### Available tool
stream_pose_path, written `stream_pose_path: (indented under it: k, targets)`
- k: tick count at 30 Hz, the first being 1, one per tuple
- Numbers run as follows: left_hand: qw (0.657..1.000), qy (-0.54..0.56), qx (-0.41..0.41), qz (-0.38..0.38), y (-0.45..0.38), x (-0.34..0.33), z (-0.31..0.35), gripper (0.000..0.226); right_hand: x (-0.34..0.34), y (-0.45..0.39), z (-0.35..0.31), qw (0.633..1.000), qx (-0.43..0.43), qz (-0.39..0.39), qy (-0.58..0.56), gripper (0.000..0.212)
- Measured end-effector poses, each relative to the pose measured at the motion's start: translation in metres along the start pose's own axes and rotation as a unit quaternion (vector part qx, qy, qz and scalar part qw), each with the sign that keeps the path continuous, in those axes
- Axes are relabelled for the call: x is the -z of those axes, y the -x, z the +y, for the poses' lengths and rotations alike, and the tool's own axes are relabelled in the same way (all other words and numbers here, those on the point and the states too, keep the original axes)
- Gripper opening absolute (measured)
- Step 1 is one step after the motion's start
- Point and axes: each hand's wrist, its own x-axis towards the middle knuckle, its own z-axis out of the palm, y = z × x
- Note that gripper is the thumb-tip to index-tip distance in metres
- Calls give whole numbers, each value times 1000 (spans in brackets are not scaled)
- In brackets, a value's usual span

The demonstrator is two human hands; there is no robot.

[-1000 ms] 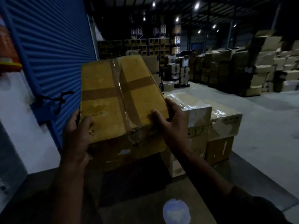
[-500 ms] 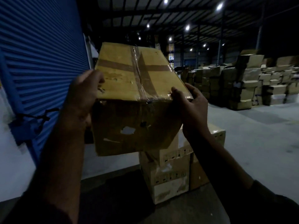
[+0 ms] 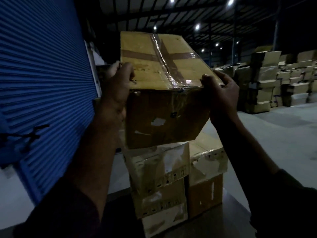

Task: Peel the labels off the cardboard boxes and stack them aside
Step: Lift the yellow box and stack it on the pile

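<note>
Head-camera view of a dim warehouse: a taped cardboard box (image 3: 159, 86) is held up in the air by a person, directly above a stack of boxes (image 3: 173, 179) on the floor. The left hand (image 3: 118, 90) is clamped on the box's near left corner, thumb curled over the top face; the right hand (image 3: 221, 95) is clamped on the near right corner in the same manner, so the hands are kept apart by the box's width. The box is tilted, its top face tipped toward the camera, and its long axis is seen to run away from the viewer toward the roof lights. A strip of clear tape (image 3: 163, 55) is laid along that axis, crossed by a brown band. On the shadowed near face, pale torn patches (image 3: 157, 121) are visible (apparently label remnants, though no print can be read on them).

On the stack below the held box, rows of small dark handling symbols can be made out, but no brand or wording is legible in the low light. To the left of the held box a blue roller shutter (image 3: 44, 79) is seen; well apart to its right, piled cartons (image 3: 274, 79) are ranged along the far side of the grey floor.
</note>
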Motion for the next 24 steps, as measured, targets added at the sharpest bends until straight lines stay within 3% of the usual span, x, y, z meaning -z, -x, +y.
stream_pose_path:
  k: [4,8,15,19,21,24]
  targets:
    - [999,31,20,-35,0,-70,-20,13,50,-37,14,999,-4,17,37,64]
    - [997,37,61,-43,-1,-124,-49,41,95,-68,32,995,-9,34,89,60]
    - [994,47,64,-74,-9,-201,-76,13,157,-113,60,992,-44,52,107,67]
    - [994,59,69,-62,-16,-232,-81,18,176,-142,62,988,-14,68,139,66]
    - [992,71,80,-65,-15,-239,-93,7,179,-152,66,983,-7,57,176,66]
    - [989,68,121,-51,-12,-237,-118,20,176,-156,82,980,-29,21,194,64]
